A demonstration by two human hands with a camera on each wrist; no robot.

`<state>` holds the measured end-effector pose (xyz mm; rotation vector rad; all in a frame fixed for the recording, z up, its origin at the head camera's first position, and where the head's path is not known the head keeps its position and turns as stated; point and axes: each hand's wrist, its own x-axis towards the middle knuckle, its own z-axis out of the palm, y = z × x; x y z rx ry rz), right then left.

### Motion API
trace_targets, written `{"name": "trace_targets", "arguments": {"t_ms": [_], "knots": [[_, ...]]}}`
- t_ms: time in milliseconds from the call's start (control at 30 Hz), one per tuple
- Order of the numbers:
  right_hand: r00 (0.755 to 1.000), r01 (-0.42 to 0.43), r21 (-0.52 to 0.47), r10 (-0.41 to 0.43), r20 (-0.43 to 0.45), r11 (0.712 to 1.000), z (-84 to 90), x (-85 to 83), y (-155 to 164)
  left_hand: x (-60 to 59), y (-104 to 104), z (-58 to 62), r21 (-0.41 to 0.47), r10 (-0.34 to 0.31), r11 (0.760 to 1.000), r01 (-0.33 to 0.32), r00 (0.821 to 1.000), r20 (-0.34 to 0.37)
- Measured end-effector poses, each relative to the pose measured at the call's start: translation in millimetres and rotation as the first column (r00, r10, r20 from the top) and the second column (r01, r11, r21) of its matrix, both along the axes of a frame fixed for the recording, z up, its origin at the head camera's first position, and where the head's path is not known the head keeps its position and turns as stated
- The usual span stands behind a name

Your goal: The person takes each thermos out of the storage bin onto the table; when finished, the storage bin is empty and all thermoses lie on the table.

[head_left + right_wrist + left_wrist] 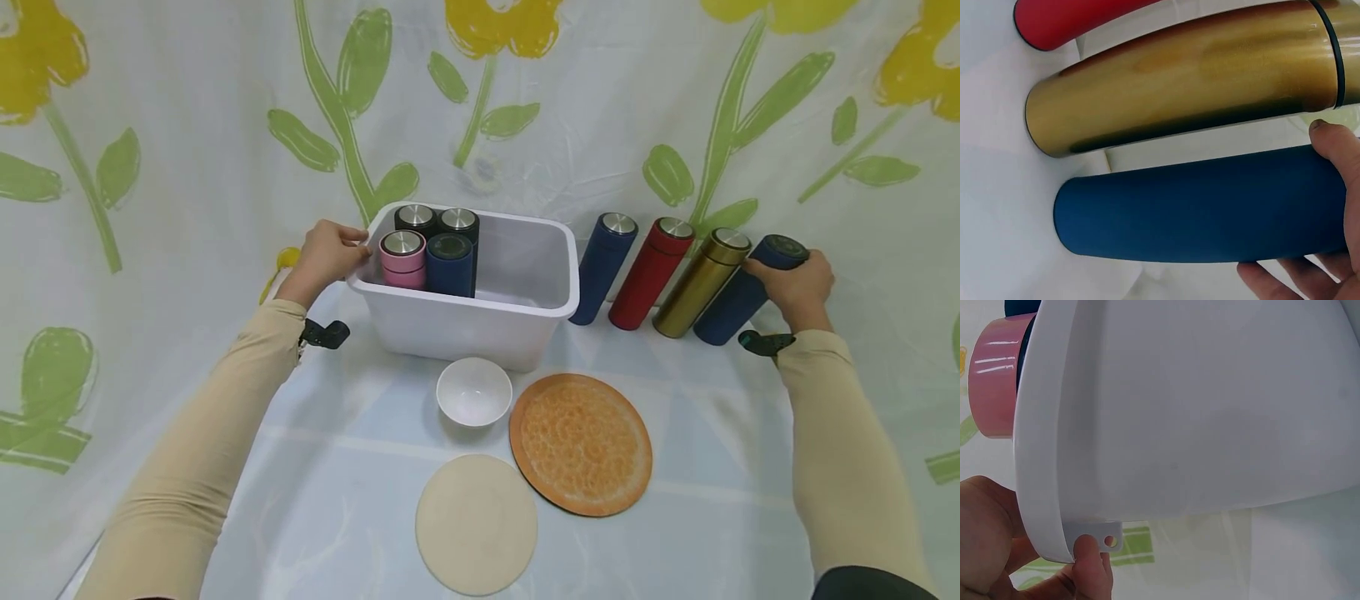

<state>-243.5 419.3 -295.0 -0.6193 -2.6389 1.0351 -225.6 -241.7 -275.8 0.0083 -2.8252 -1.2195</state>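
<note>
My left hand [335,259] grips the left end rim of a white plastic bin [457,329], its thumb and fingers on either side of the rim in the left wrist view. Inside the bin's left half stand a pink thermos [403,262], a dark blue thermos [450,265] and two black thermoses [459,221]. At the far right, my right hand [801,286] holds a blue thermos [1204,209] around its upper part, thumb on one side and fingers on the other. Beside it stands a gold thermos [697,287], then a red one [651,275] and another blue one [602,271].
In front of the bin sits a white bowl [474,393]. A brown round board [583,446] lies right of it, and a cream round disc [477,525] lies nearer me. Behind everything hangs a flower-print curtain [570,125]. A small yellow object [287,257] shows behind my left wrist.
</note>
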Motion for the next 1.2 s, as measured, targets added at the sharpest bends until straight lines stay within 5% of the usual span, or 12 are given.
{"name": "trace_targets", "arguments": {"t_ms": [433,967,1200], "knots": [[0.999,-0.043,0.064,0.041,0.031,0.997,14.9,7.0,-3,-0.7,-1,-0.9,-0.001,0.002,1.000,-0.002,1.000,0.014],[0.985,-0.032,0.147,0.056,-0.164,0.989,43.2,30.9,-16,-2.2,0,1.1,0.009,-0.005,1.000,0.005,1.000,0.020],[0.983,-0.024,0.120,0.045,-0.176,0.993,51.7,42.6,-26,-3.1,-1,-0.5,0.014,-0.005,1.000,0.005,1.000,0.018]]}}
